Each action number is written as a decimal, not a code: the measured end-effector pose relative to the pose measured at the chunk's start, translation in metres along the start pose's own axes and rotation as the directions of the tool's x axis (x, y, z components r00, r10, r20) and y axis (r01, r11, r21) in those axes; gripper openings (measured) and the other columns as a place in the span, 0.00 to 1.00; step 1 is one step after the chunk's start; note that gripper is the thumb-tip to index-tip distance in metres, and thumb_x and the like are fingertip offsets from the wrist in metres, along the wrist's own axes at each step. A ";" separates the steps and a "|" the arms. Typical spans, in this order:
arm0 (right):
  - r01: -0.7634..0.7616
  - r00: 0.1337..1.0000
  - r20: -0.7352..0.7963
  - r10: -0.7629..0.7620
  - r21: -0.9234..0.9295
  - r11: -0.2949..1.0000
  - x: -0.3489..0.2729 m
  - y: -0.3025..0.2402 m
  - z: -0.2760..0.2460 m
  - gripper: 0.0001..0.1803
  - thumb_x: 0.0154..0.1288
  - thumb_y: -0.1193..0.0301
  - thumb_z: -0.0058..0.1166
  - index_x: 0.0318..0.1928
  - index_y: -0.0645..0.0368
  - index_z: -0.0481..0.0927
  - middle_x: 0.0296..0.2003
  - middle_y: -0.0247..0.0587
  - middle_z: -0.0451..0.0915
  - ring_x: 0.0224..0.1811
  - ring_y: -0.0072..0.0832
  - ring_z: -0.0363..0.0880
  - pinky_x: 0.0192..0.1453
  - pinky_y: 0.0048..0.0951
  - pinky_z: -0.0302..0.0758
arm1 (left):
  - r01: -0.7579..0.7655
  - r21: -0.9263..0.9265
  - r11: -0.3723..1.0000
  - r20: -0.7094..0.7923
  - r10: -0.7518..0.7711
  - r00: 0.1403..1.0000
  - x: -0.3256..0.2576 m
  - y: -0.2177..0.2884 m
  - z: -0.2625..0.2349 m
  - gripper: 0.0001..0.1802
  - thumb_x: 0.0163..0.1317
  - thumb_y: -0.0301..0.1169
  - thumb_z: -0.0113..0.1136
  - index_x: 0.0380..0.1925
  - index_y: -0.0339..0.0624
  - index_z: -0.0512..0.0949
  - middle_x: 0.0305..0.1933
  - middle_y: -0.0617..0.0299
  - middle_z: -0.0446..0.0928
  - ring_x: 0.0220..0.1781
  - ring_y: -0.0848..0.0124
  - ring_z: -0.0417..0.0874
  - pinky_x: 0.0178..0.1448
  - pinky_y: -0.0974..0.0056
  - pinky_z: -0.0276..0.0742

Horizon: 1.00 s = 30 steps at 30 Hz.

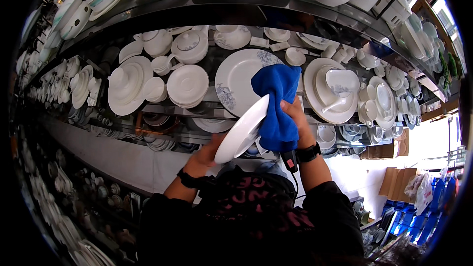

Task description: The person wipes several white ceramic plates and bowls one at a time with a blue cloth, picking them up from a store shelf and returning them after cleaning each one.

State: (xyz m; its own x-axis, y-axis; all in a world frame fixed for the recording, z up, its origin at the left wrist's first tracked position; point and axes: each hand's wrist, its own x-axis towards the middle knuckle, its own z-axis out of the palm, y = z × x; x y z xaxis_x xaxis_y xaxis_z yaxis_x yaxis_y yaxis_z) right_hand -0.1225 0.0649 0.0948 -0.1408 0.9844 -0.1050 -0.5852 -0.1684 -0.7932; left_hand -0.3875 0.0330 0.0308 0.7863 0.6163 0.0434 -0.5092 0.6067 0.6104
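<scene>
Blue cloth (277,108) fills our right hand (295,118); our left hand (207,151) grips the white plate (242,129). Both sets of fingers are closed. We judge a hard rub could slip the plate loose.

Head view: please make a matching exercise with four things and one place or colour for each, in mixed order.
Things:
1. cloth
2. white plate
3. left hand
4. flower-patterned plate

Descriptions:
A. stands on the shelf behind
B. blue
C. holds the lower edge of the white plate
D. held tilted between both hands

Pairs: 1-B, 2-D, 3-C, 4-A
</scene>
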 end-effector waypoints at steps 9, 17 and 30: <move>0.087 0.978 -0.150 -0.145 -0.338 0.937 0.010 0.004 0.016 0.32 0.56 0.72 0.66 0.60 0.64 0.68 0.50 0.45 0.78 0.49 0.30 0.79 0.54 0.32 0.77 | 0.013 0.255 0.967 -0.346 0.079 0.935 -0.004 0.026 0.030 0.37 0.54 0.20 0.60 0.66 0.33 0.60 0.63 0.51 0.70 0.64 0.57 0.71 0.68 0.54 0.65; 0.183 0.852 -0.116 -0.510 -0.847 0.498 -0.017 0.072 -0.009 0.30 0.57 0.74 0.64 0.59 0.63 0.67 0.51 0.47 0.75 0.54 0.34 0.75 0.60 0.34 0.70 | -0.366 0.098 0.926 -0.459 0.368 0.809 0.027 0.009 0.020 0.31 0.68 0.32 0.51 0.68 0.36 0.55 0.68 0.50 0.63 0.70 0.54 0.64 0.72 0.48 0.59; 0.354 0.755 0.100 -0.647 -0.894 0.275 -0.021 0.038 0.037 0.20 0.46 0.80 0.62 0.43 0.63 0.76 0.39 0.50 0.72 0.42 0.49 0.74 0.45 0.39 0.72 | -0.087 0.276 0.957 -0.357 0.187 0.915 0.023 -0.042 -0.012 0.27 0.72 0.36 0.47 0.67 0.41 0.57 0.64 0.60 0.66 0.64 0.64 0.68 0.67 0.56 0.64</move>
State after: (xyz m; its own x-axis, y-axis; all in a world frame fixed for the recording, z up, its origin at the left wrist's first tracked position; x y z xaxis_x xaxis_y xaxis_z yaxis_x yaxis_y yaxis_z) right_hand -0.1714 0.0363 0.0890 0.1923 0.8477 0.4945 0.5030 0.3475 -0.7914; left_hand -0.3521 0.0276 -0.0033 0.4994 0.8567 -0.1290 -0.4593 0.3880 0.7991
